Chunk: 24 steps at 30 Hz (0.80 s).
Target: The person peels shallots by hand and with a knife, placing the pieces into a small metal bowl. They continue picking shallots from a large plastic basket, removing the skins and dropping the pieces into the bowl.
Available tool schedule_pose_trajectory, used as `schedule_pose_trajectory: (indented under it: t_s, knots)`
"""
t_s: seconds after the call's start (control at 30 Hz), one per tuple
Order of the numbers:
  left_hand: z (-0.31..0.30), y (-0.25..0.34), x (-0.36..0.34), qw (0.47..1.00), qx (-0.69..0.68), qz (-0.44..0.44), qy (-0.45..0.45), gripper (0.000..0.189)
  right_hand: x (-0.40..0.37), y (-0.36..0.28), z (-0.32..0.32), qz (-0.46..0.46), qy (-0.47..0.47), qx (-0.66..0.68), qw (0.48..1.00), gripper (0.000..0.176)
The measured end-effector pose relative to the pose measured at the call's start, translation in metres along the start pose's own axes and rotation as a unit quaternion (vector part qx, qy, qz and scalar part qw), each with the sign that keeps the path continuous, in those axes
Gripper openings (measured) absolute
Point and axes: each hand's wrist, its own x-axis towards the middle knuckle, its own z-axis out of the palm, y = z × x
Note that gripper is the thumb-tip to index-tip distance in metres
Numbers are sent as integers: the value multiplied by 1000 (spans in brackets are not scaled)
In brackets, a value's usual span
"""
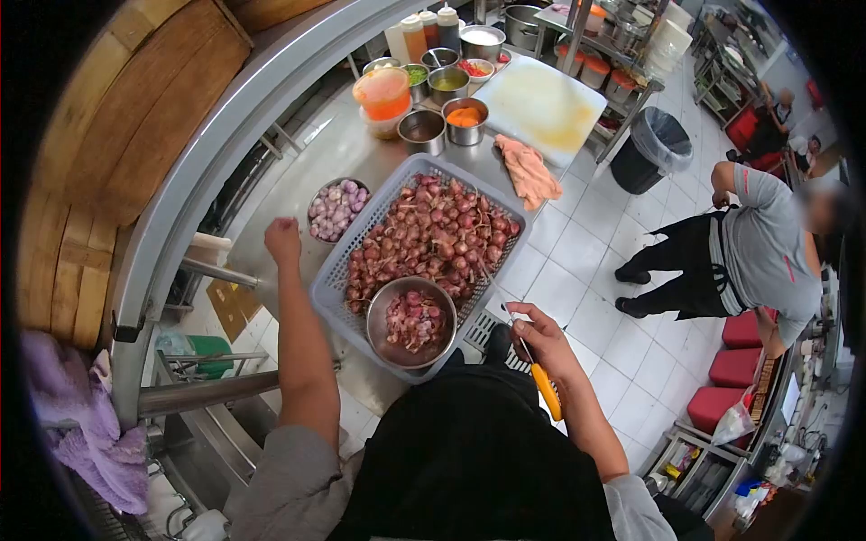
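Note:
My right hand (539, 338) grips a small knife (547, 393) with a yellow handle, its thin blade pointing away over the basket's right edge. My left hand (283, 239) is curled closed above the steel table, left of a metal bowl of peeled shallots (338, 210); whatever it holds, if anything, is hidden. Between my arms sits a grey plastic basket (327, 287) full of unpeeled red shallots (442, 230). A steel bowl (380, 332) rests in the basket's near end, with shallot skins and trimmings (417, 323) inside.
Behind the basket stand steel pots (421, 132), an orange tub (382, 94) and sauce bottles (426, 32). An orange cloth (528, 171) lies beside a white cutting board (541, 108). A black bin (651, 151) and another person (767, 234) are to the right on the tiled floor.

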Motion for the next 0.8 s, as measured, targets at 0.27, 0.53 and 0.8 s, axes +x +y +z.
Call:
schedule_pose_trajectory:
  t_s: [0.27,0.53,0.8]
  knots:
    - [28,68,29,988,-23,44,-143,10,-18,4,19,-21,35,15,999,32]
    - [16,84,7,998,19,26,-52,11,-44,20,23,-32,64,-7,997,34]
    - [3,188,-123,882,-231,179,-370,21,-64,21,24,-75,77,-7,994,40]
